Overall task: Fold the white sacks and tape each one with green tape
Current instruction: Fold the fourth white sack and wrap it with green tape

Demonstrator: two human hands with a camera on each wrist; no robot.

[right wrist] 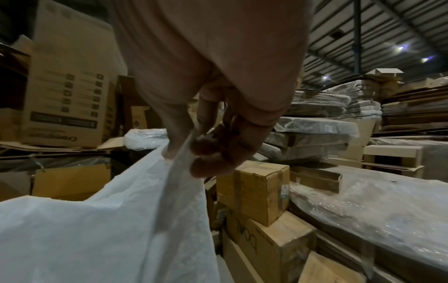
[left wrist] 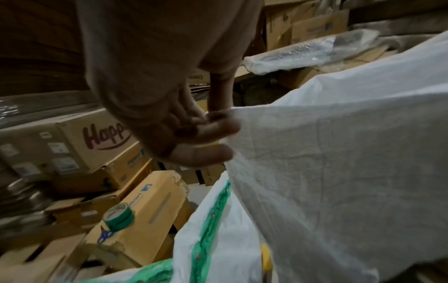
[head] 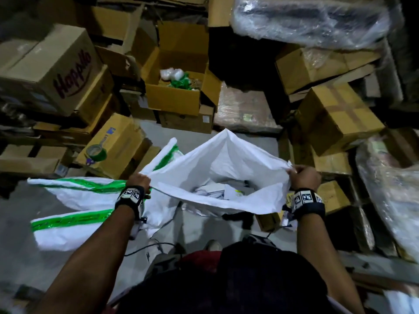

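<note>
A white woven sack [head: 226,159] hangs open-mouthed between my two hands, with papers showing inside it. My left hand [head: 139,181] grips the sack's left rim; in the left wrist view the left hand [left wrist: 208,132] pinches the sack [left wrist: 339,162] between thumb and fingers. My right hand [head: 302,176] grips the right rim, and in the right wrist view the right hand [right wrist: 206,151] pinches the sack [right wrist: 121,220] edge. A roll of green tape [head: 97,152] [left wrist: 118,216] lies on a cardboard box at my left.
White sacks with green tape stripes [head: 74,205] lie on the grey floor at my left. Cardboard boxes [head: 52,64] stand stacked all around, one open box [head: 179,87] holding green and white scraps. Plastic-wrapped bundles [head: 390,189] crowd the right. My feet and cables are below.
</note>
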